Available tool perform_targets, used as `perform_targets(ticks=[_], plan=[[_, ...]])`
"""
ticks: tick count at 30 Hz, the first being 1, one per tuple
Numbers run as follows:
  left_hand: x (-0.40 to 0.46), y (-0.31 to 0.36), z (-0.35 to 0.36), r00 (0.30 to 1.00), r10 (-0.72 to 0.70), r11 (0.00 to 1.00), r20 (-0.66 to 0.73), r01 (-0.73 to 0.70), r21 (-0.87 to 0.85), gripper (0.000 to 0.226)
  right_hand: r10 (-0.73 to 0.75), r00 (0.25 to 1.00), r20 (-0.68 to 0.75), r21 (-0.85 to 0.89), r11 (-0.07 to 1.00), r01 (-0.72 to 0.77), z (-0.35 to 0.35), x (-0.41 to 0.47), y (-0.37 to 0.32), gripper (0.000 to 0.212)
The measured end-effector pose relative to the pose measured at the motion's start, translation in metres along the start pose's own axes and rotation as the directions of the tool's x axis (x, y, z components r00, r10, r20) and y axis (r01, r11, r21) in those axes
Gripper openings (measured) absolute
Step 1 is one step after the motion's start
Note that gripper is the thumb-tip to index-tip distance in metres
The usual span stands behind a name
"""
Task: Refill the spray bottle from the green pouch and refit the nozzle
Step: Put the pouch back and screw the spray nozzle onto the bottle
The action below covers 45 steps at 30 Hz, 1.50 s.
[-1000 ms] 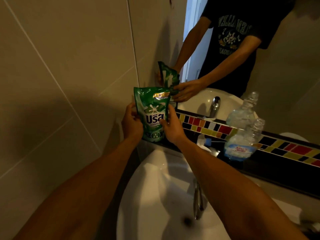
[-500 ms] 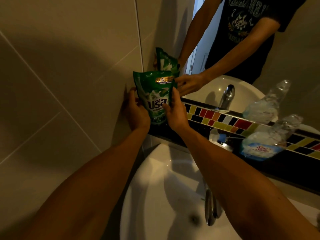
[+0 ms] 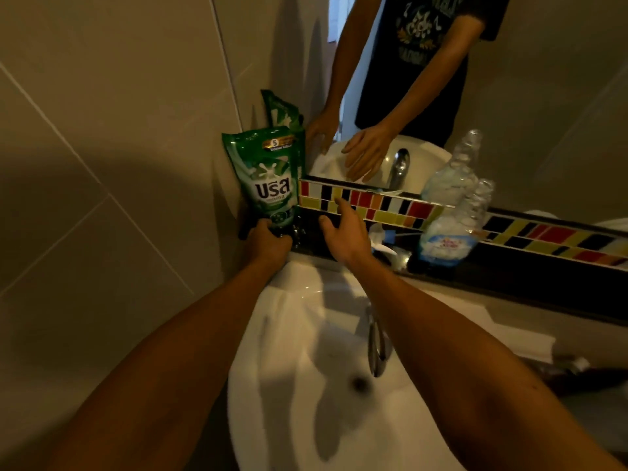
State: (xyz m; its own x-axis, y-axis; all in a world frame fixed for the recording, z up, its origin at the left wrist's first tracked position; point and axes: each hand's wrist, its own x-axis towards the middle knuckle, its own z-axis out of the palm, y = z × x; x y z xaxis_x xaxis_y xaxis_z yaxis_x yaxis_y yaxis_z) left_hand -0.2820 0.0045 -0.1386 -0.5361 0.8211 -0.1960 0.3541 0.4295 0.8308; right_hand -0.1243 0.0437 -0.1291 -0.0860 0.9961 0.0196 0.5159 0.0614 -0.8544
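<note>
So the green pouch [image 3: 270, 178] is standing upright on the dark ledge [image 3: 509, 277] behind the sink [image 3: 306, 385], tucked into the corner at about 10 o'clock from the drain, leaning near the tiled wall. The person's left hand [image 3: 268, 241] is closed around its bottom edge. The right hand [image 3: 345, 232] is off it, fingers loosely spread and empty, hovering just beside the pouch at its 3 o'clock.

The spray bottle [image 3: 448, 212] sits on the same ledge, well off at 3 o'clock, clear plastic with no nozzle on top. Something white lies near its base, maybe the nozzle, can't tell.

Handling guess: the pouch looks full-ish and floppy, glossy film, so probably slippery and prone to slumping. Gripping it low and by a top corner seems safest. The bottle looks light, thin and tippy, so it'll want steadying at the neck while pouring.
</note>
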Motion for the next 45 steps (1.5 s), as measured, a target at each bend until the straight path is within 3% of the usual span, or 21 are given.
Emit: perform_targets(ticks=[9,16,21,27,32,38,45], plan=[[-0.060,0.023,0.046,0.930,0.281,0.891,0.239,-0.345,0.294,0.073,0.137,0.974,-0.183,-0.078,0.985,-0.153,-0.084,-0.078,0.060,0.050],[-0.095,0.045,0.075,0.870,0.376,0.813,0.318,-0.475,0.336,0.071,0.238,0.932,-0.273,-0.036,0.966,-0.257,-0.143,-0.110,0.091,0.059],[-0.102,0.057,0.091,0.823,0.429,0.793,0.372,-0.540,0.281,0.053,0.214,0.926,-0.312,-0.010,0.974,-0.228,-0.174,-0.113,0.101,0.058],[-0.088,0.066,0.113,0.846,0.388,0.816,0.367,-0.500,0.289,0.052,0.196,0.936,-0.293,0.118,0.979,-0.168,-0.193,-0.092,0.094,0.071],[-0.068,0.065,0.134,0.887,0.326,0.859,0.327,-0.422,0.290,0.049,0.158,0.951,-0.266,0.106,0.985,-0.134,-0.205,-0.063,0.087,0.079],[-0.050,0.066,0.159,0.919,0.263,0.896,0.293,-0.345,0.278,0.047,0.058,0.950,-0.306,0.114,0.993,-0.024,-0.207,-0.036,0.075,0.067],[-0.044,0.064,0.179,0.951,0.202,0.908,0.234,-0.271,0.321,0.047,0.092,0.955,-0.283,0.142,0.988,-0.053,-0.201,-0.022,0.084,0.052]])
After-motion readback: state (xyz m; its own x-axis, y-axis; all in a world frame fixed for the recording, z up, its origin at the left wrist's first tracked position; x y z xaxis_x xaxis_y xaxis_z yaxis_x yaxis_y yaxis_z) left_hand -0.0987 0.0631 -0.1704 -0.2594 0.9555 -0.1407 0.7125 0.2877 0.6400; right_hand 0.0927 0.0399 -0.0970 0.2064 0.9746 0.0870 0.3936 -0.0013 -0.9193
